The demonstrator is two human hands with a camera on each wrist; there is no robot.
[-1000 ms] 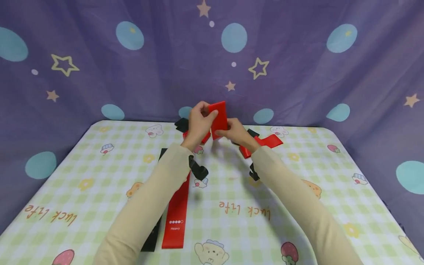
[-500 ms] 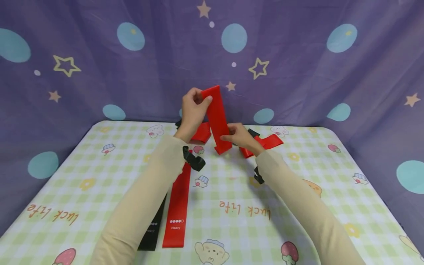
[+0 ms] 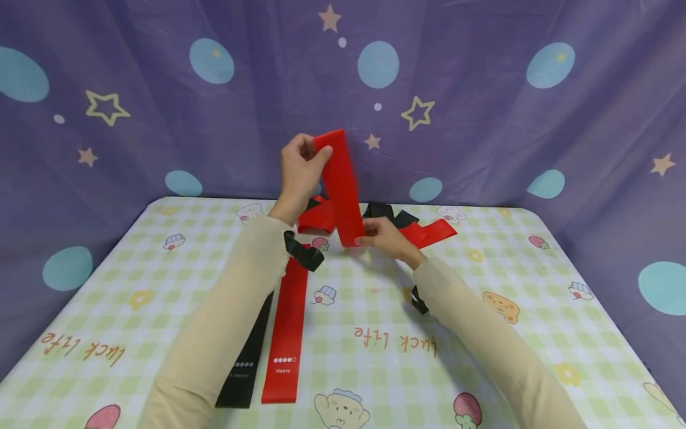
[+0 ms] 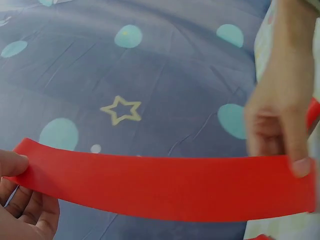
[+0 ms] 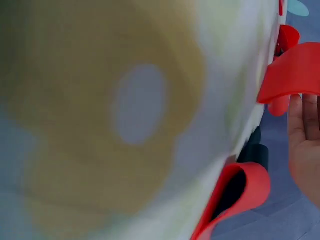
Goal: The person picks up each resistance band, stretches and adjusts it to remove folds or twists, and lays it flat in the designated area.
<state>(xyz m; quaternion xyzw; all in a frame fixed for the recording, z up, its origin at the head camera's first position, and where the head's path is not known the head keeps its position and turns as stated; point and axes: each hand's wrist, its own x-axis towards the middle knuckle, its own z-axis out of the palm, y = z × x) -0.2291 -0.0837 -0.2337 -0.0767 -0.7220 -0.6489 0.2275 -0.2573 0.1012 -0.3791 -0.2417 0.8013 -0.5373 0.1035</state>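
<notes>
The left hand (image 3: 300, 170) and right hand (image 3: 388, 238) pinch opposite ends of a red band (image 3: 342, 190) over the tabletop (image 3: 525, 375). Only the head view shows the "Heavy" label (image 3: 283, 370) on a flat red strip (image 3: 288, 322); the right wrist view alone looks into a red loop (image 5: 257, 185).

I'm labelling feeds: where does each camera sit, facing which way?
Head: worn on the head, facing forward and down over the table; left hand, right hand and sleeves show.
Left wrist: worn there, facing the held red band and backdrop; both hands show.
Right wrist: worn there, facing the table close up; right hand partly shows.
Head and left wrist share the held red band.
</notes>
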